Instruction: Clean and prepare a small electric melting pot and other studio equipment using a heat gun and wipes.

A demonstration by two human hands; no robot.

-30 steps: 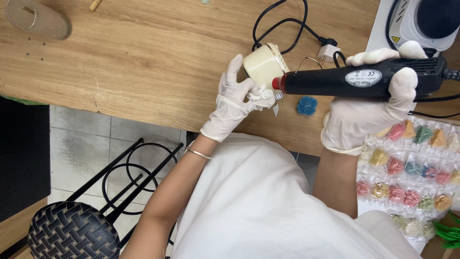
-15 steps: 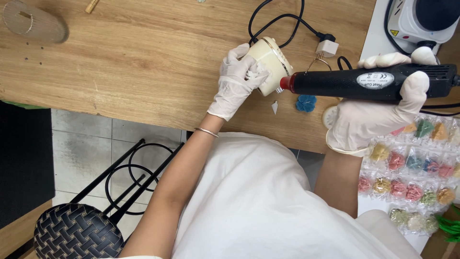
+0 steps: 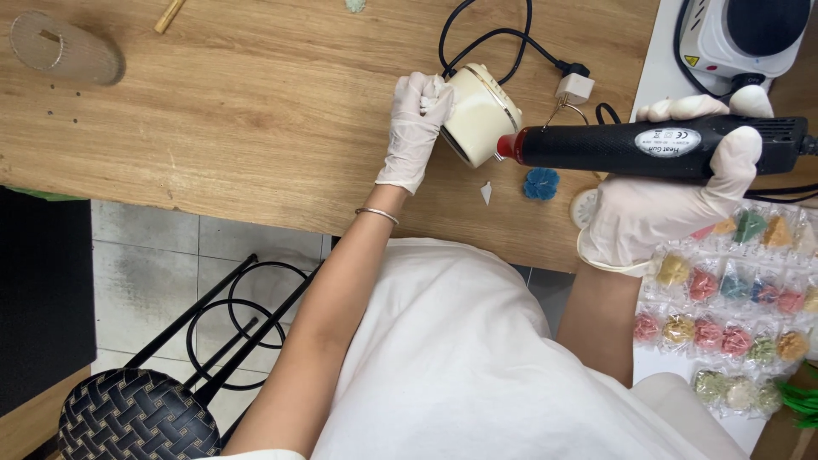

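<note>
My left hand (image 3: 416,128), in a white glove, grips a cream round jar (image 3: 480,113) tilted on its side over the wooden table (image 3: 239,102). My right hand (image 3: 673,204), also gloved, holds a black heat gun (image 3: 648,146) lying level, its red nozzle touching or almost touching the jar's rim. A small blue fuzzy ball (image 3: 540,182) and a tiny white scrap (image 3: 486,192) lie on the table just below the nozzle.
A black cable with a white plug (image 3: 573,87) loops behind the jar. A white hot plate (image 3: 745,34) stands at top right. Packets of coloured little balls (image 3: 724,298) cover the right side. A clear cup (image 3: 60,51) lies at top left. A woven stool (image 3: 136,426) stands below.
My left hand has lifted and turned the jar up and away from the table edge, and the heat gun has followed to the right, its nozzle staying at the jar's rim.
</note>
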